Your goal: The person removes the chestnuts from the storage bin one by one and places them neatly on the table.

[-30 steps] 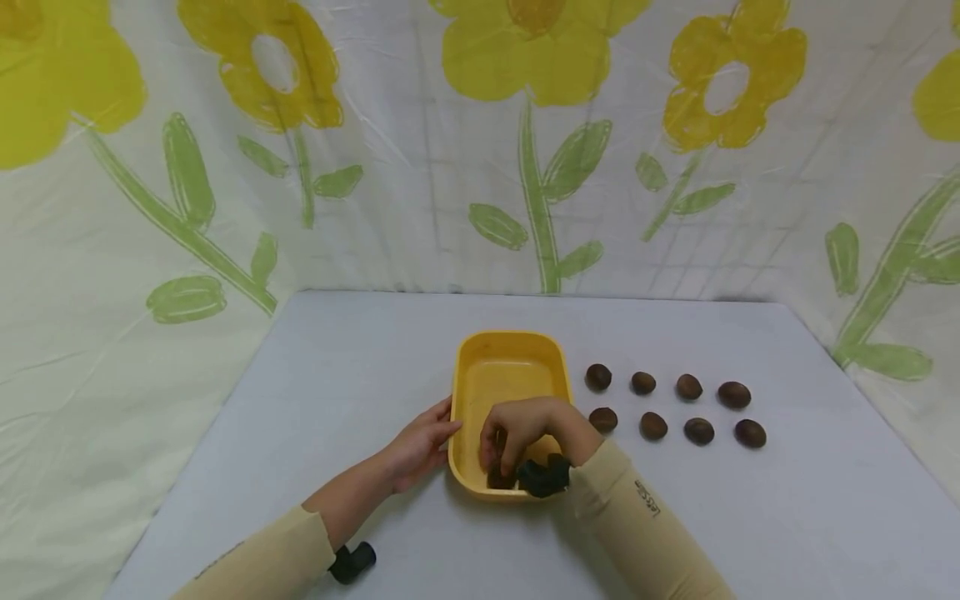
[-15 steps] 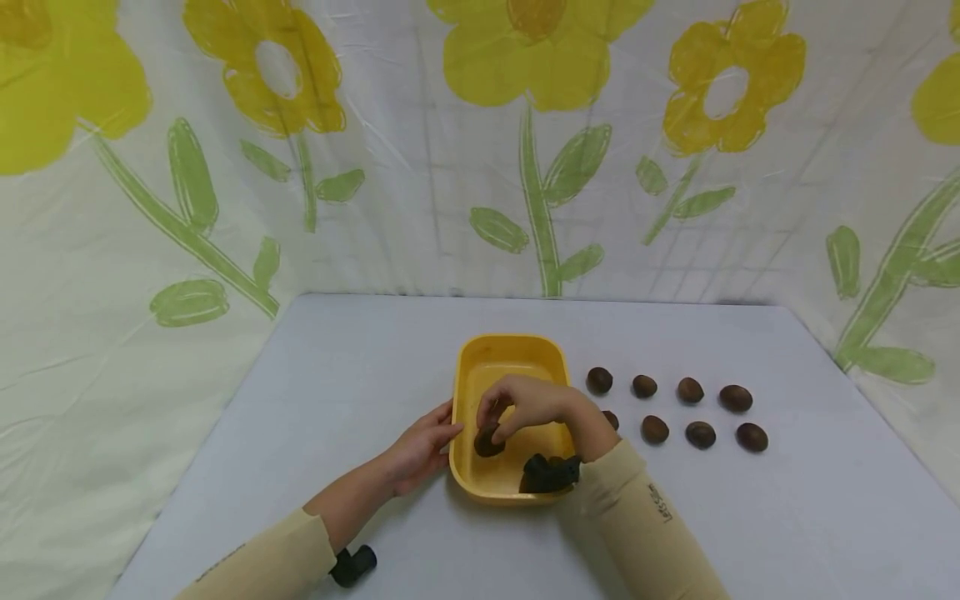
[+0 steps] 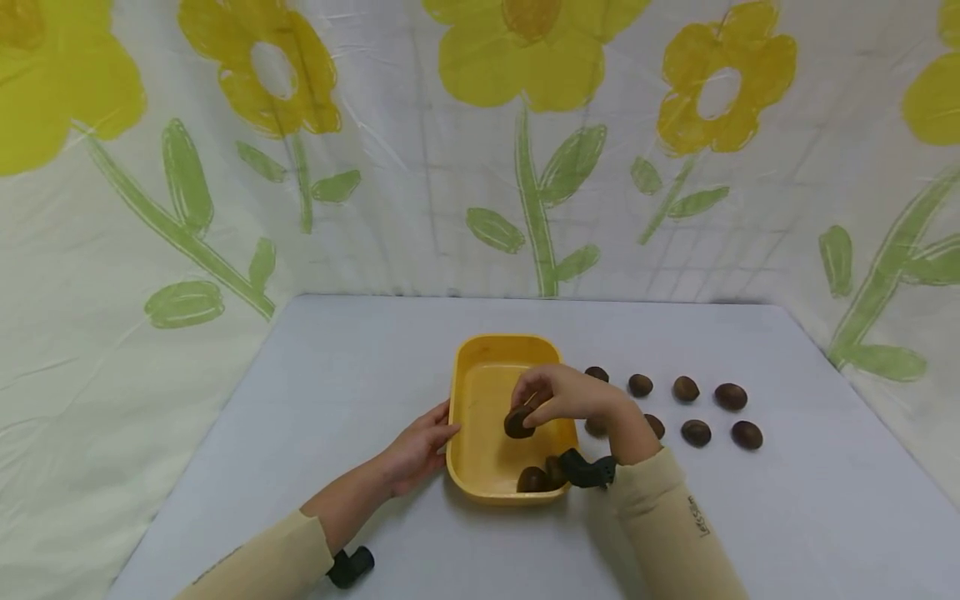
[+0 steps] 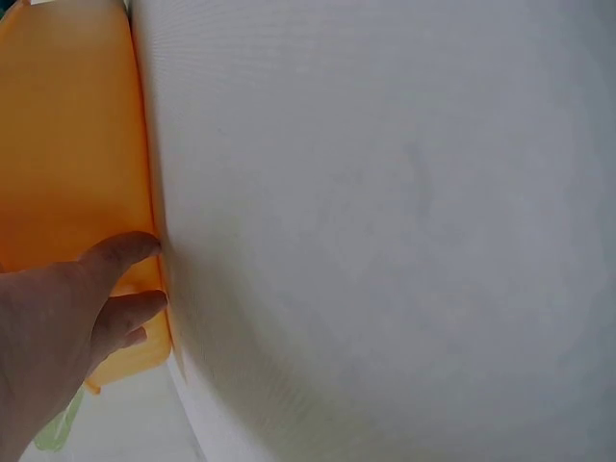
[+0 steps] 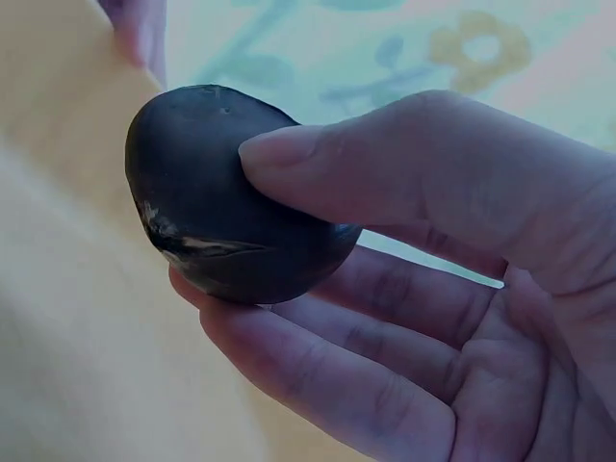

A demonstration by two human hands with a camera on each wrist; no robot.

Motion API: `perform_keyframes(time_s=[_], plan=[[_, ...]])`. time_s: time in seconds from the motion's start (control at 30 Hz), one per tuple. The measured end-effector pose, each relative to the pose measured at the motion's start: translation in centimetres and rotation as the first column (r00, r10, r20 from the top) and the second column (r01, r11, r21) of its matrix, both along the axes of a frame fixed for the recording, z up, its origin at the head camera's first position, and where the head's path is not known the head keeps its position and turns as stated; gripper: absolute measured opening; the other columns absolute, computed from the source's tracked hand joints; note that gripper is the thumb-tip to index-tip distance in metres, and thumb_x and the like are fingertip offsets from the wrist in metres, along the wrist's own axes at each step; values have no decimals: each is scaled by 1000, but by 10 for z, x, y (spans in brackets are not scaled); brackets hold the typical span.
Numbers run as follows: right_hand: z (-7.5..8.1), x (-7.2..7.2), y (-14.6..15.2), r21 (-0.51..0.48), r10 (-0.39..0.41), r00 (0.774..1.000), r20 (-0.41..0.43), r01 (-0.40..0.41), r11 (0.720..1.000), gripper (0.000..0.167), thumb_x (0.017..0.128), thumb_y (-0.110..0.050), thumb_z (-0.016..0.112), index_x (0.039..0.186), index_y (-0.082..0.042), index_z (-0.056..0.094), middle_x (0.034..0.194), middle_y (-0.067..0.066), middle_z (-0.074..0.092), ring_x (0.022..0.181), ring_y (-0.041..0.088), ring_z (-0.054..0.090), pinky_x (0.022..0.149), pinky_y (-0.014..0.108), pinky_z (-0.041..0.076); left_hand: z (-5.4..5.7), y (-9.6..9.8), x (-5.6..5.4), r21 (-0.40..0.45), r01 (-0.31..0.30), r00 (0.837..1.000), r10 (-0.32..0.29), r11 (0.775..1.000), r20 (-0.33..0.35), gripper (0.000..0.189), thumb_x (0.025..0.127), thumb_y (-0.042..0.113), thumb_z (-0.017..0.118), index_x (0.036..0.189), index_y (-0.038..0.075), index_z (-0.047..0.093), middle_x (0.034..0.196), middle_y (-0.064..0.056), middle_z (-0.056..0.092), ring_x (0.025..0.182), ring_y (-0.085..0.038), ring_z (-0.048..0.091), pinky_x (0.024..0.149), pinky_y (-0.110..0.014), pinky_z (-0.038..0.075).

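My right hand point(image 3: 558, 396) pinches a chestnut point(image 3: 519, 422) between thumb and fingers, above the floor of a yellow plastic tray point(image 3: 480, 375). Close up in the right wrist view, this chestnut point(image 5: 226, 197) is dark, glossy and rounded, with a pale crease low on one side. Two more chestnuts point(image 3: 532, 480) lie inside the tray's near right corner, one partly behind the black wrist camera. My left hand point(image 3: 416, 450) holds the tray's left side, its thumb at the rim. In the left wrist view its fingertips touch the orange-looking outer wall point(image 4: 77, 144) near the tabletop.
Right of the tray, several chestnuts point(image 3: 696, 432) lie in two rows on the white table point(image 3: 360, 358); the right hand and forearm partly cover the nearest ones. A flower-printed curtain point(image 3: 405, 192) hangs behind the table's far edge.
My right hand has lifted the chestnut from the tray's near end and moved it up and rightward over the tray. Chestnuts in the near right corner have come into view. My left hand stays put.
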State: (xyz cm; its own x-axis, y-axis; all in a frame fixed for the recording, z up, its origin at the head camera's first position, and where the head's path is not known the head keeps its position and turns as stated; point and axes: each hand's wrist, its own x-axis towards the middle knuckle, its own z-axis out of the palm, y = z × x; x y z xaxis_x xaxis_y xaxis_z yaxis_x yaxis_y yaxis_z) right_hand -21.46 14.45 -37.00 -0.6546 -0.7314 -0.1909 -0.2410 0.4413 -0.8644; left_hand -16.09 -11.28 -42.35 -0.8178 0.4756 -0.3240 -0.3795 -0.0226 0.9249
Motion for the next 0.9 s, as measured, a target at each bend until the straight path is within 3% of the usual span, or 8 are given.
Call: perform_keyframes(time_s=[0.33,0.63,0.8,0.9], plan=[[2,2,47,-46,-112,993,-29,111,993,25,82,-10,68,104,-1,61,104,14,66,96,22,67,81,32,55,-1,1,-1,8,4,1000,-4,1000,-13,57,100,13,35,150,9,9,157,-10,14,138,-31,29,109,-49,31],[-5,10,99,-20,-270,957,-111,269,963,26,82,-18,70,104,-4,63,103,11,66,92,12,64,81,27,52,-1,1,0,-6,-7,1000,7,1000,-2,57,100,14,35,150,9,8,157,-10,14,139,-32,27,109,-49,32],[-7,22,123,-43,-305,943,-132,302,952,25,83,-15,69,104,-3,62,101,11,66,90,10,63,78,25,53,0,1,0,-11,-12,1000,12,1000,6,58,100,14,35,150,9,8,157,-11,13,140,-32,27,109,-49,32],[-8,30,133,-63,-289,942,-173,282,957,24,83,-15,69,103,-3,63,99,6,67,90,9,63,77,23,52,2,1,0,-13,-13,1000,13,1000,6,58,100,14,35,150,9,8,157,-11,13,140,-31,27,109,-49,32]])
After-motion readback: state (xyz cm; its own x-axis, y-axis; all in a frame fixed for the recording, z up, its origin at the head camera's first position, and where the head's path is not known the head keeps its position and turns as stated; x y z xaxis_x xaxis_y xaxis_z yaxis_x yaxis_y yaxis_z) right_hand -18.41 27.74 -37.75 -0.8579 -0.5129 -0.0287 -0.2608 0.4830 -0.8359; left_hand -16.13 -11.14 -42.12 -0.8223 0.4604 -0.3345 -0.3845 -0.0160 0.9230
